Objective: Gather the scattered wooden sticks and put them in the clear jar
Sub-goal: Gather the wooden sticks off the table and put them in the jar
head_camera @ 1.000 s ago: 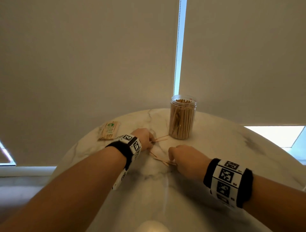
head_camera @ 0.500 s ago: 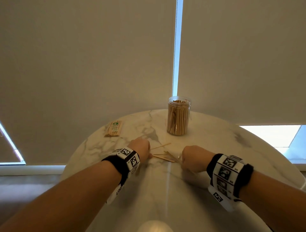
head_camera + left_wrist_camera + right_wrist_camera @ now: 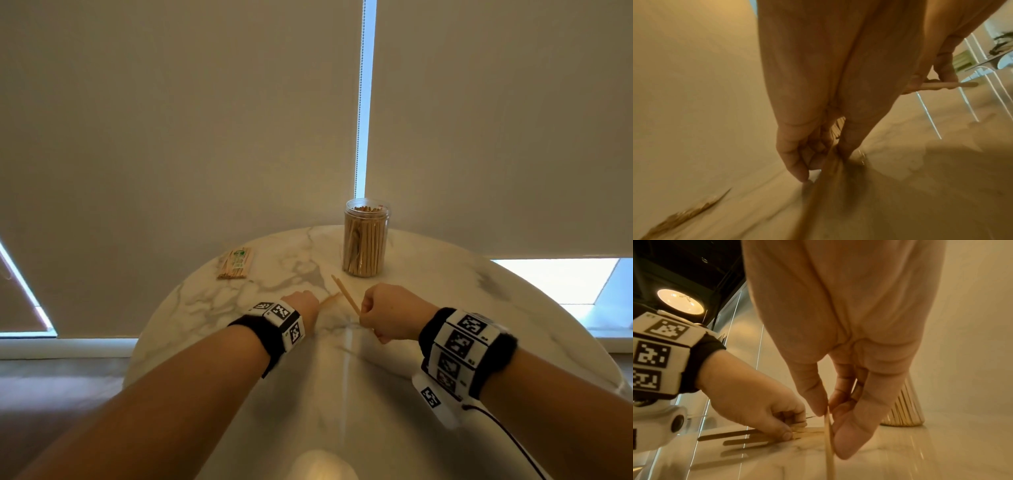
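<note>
The clear jar (image 3: 366, 240), packed with upright wooden sticks, stands at the far middle of the round marble table (image 3: 479, 308). My right hand (image 3: 364, 315) is in front of it and pinches a few sticks (image 3: 345, 294) between thumb and fingers; they slant up toward the jar. The right wrist view shows that pinch (image 3: 828, 431) and the jar (image 3: 904, 410) behind it. My left hand (image 3: 313, 301) is low on the table, its fingers curled round other sticks (image 3: 329, 299) that lie flat. In the left wrist view they are blurred sticks (image 3: 818, 186).
A wrapped packet of wooden sticks (image 3: 236, 263) lies at the far left of the table. Roller blinds (image 3: 171, 137) hang close behind the table's far edge. A glare spot (image 3: 322, 462) lies on the near part of the tabletop.
My right hand has raised its sticks off the table, so they now slant up toward the jar. My left hand stays low on the table with its sticks.
</note>
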